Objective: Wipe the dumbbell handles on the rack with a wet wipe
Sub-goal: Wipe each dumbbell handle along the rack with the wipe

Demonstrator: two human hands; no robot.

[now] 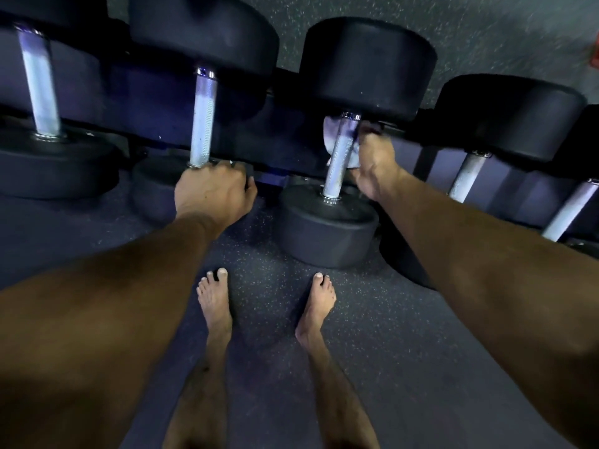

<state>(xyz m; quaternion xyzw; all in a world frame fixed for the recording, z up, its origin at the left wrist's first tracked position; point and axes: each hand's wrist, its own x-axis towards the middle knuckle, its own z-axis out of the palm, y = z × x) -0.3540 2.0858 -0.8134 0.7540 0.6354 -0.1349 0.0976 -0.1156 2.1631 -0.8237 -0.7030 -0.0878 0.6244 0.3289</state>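
Several black dumbbells with silver knurled handles lie side by side on a low dark rack (272,176). My right hand (372,166) holds a pale wet wipe (334,131) wrapped around the upper part of the middle dumbbell's handle (337,170), just under its far weight head. My left hand (214,189) grips the near end of the neighbouring dumbbell's handle (202,118), resting on its near weight head. The fingers of both hands are partly hidden behind the handles.
More dumbbells lie to the left (40,82) and to the right (470,173). My bare feet (214,299) stand on the speckled rubber floor (389,351) close in front of the rack. An orange object (595,53) shows at the right edge.
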